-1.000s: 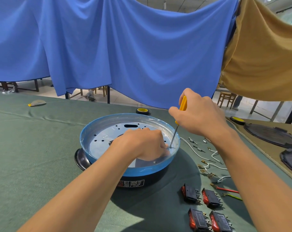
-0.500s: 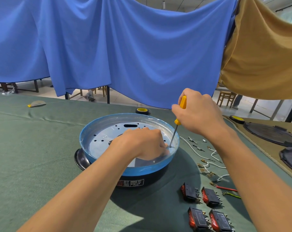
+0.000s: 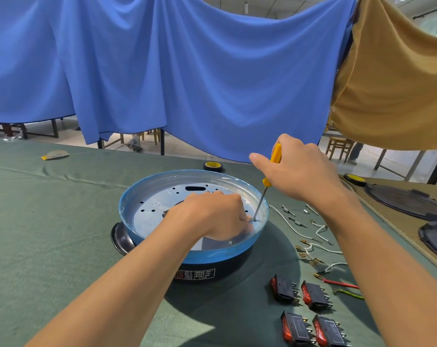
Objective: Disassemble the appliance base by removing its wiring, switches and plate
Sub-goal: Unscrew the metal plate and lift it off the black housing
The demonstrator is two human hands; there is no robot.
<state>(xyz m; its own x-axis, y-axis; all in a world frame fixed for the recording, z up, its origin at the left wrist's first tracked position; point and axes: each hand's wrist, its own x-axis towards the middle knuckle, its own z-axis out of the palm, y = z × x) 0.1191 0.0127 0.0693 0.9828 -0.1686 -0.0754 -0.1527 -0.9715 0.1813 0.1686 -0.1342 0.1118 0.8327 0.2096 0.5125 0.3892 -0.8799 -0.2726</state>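
appliance base [image 3: 227, 270]: sitting mid tabletop, plate [image 3: 159, 209] inside. right hand [image 3: 297, 171]: fingers wrapping screwdriver [image 3: 267, 182], tip sitting on plate nr its right rim. left hand [image 3: 212, 216]: fingers curled, pressing plate beside tip; pinching anything? can't tell. advice: pushing down w/ shaft square while turning, avoiding slip.

— What clothing shows on the person?
— Only bare parts: the left hand [image 3: 212, 216] and the right hand [image 3: 300, 171].
— And the arms?
— The left forearm [image 3: 127, 284] and right forearm [image 3: 387, 259] are bare to the picture's edge.
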